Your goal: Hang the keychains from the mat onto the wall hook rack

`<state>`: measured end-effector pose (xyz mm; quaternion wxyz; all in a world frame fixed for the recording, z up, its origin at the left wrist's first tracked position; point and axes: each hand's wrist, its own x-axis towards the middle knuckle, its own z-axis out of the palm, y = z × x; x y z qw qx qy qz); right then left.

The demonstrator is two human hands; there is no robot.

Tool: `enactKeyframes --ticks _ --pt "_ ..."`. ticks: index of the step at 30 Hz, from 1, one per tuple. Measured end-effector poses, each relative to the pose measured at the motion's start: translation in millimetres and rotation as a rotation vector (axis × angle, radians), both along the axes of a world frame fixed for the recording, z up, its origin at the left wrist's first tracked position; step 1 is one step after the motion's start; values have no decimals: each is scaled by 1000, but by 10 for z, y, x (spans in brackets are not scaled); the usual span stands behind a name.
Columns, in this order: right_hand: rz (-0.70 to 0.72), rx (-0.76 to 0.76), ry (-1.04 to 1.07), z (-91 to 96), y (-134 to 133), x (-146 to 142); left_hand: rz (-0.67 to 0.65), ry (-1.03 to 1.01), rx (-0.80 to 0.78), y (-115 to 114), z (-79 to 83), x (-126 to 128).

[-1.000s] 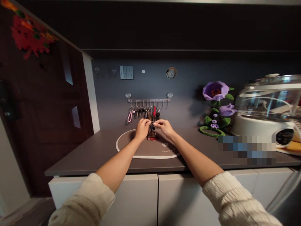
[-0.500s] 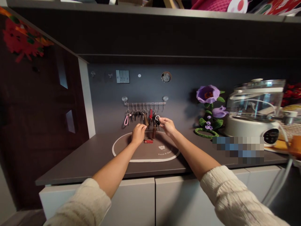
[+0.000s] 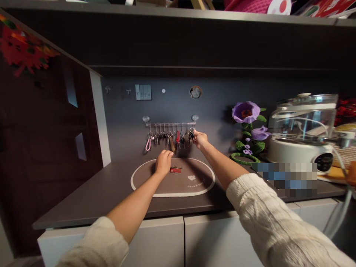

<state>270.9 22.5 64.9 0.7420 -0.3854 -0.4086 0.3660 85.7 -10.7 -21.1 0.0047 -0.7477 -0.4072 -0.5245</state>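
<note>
1. Keys [image 3: 191, 137] on a bright metal ring [image 3: 192, 128] hang at the fingertips of the right hand [image 3: 200, 139], just to its left, near the right end of a hook rail. The fingers pinch the ring; whether it also touches a hook cannot be told.
2. Lower and farther left, well apart from those keys, is the left hand [image 3: 164, 162], fingers drawn close together. Its fingertips are at the lower end of a brown strap [image 3: 172, 144]; whether they grip it cannot be told.
3. The clear hook rail [image 3: 171, 124] is mounted on the dark wall [image 3: 219, 92]. Other key bunches [image 3: 156, 138] hang along it, left of the held ring, with a pink loop [image 3: 148, 144] and a red holder [image 3: 178, 138] among them.
4. Below, an oval brown mat [image 3: 180, 189] with a pale rim lies on the counter [image 3: 91, 191], bearing a small red tag [image 3: 175, 170]. The left hand and forearm hide part of the mat.
5. Right of the right hand stands a purple flower [image 3: 246, 112], then a white appliance [image 3: 300, 151] with a transparent upper part. A dark shelf [image 3: 194, 40] runs overhead.
6. The held keys look small and mostly dark, with metallic glints, bunched below the ring; they are too small to count.
</note>
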Motion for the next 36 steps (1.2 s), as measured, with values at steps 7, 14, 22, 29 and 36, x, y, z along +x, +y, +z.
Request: enactKeyframes --ticks 7,14,22,29,36 --pt "-34 -88 131 95 162 -99 20 -7 8 30 -13 5" --pt "-87 -146 138 118 210 -190 25 0 4 48 -22 11" --pt "-116 -149 151 -29 329 -167 25 -1 6 68 -30 13" --pt "-110 -66 134 -142 468 -115 28 -17 -9 71 -24 11" --pt "-103 -29 -36 -210 490 -24 24 -20 -19 71 -26 -2"
